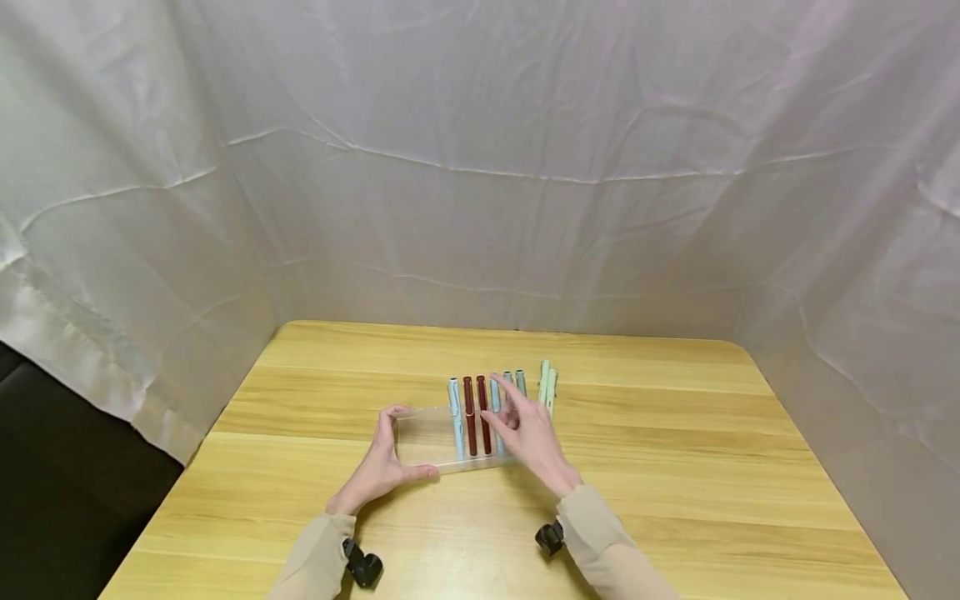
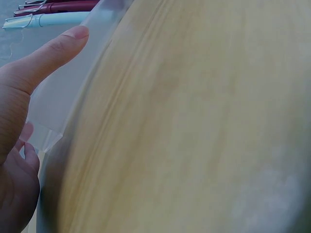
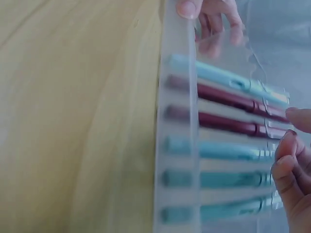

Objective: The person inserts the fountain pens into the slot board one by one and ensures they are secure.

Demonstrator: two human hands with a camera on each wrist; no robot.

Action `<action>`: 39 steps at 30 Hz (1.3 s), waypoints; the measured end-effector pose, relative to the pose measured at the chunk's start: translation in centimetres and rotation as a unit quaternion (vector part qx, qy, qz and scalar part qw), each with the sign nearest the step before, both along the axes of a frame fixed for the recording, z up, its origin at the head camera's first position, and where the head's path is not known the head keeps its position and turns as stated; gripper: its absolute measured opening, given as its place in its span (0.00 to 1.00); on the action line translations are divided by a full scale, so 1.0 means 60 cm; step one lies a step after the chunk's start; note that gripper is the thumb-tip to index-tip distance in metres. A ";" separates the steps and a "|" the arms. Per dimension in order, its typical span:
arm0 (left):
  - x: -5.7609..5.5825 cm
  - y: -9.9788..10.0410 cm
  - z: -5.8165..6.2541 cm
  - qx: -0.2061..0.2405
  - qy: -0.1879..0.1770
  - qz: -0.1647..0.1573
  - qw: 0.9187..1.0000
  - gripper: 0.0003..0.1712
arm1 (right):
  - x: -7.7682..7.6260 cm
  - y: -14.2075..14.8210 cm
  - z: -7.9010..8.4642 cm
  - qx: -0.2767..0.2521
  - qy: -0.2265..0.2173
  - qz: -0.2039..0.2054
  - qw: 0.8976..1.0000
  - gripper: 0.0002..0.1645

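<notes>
Left hand [image 1: 383, 467] grips clear rack [image 1: 424, 440], six pens [image 1: 470, 417] in place. Right hand [image 1: 531, 429] among them; pinching or not, can't tell. Beyond it, two green pens [image 1: 552, 388] apparently left out.

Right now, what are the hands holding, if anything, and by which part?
The left hand grips the clear case by its left end. Whether the right hand pinches a pen cannot be told.

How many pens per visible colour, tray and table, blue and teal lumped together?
Dark red pens: 2
Blue or teal pens: 4
Pale green pens: 2
Total visible: 8
</notes>
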State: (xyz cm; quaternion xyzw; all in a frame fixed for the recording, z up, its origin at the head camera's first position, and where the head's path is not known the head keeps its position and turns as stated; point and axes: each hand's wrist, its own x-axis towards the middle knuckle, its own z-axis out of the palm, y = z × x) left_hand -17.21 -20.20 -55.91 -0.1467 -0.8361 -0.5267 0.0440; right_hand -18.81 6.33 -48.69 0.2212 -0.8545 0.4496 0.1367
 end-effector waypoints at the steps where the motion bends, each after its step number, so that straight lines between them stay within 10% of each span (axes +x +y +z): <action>1: 0.000 0.000 0.000 0.000 -0.001 0.001 1.000 0.64 | 0.001 0.007 -0.003 -0.016 0.002 -0.005 1.000 0.36; 18: 0.000 0.003 -0.001 0.000 0.011 -0.003 1.000 0.64 | 0.003 0.139 -0.061 -0.229 -0.127 -0.123 0.957 0.36; 28: -0.002 0.002 -0.004 0.001 0.012 -0.001 1.000 0.64 | -0.005 0.167 -0.084 -0.254 -0.188 -0.123 0.941 0.37; 39: -0.001 0.000 -0.001 0.007 0.005 -0.004 1.000 0.64 | -0.023 0.175 -0.097 -0.186 -0.232 -0.106 0.949 0.34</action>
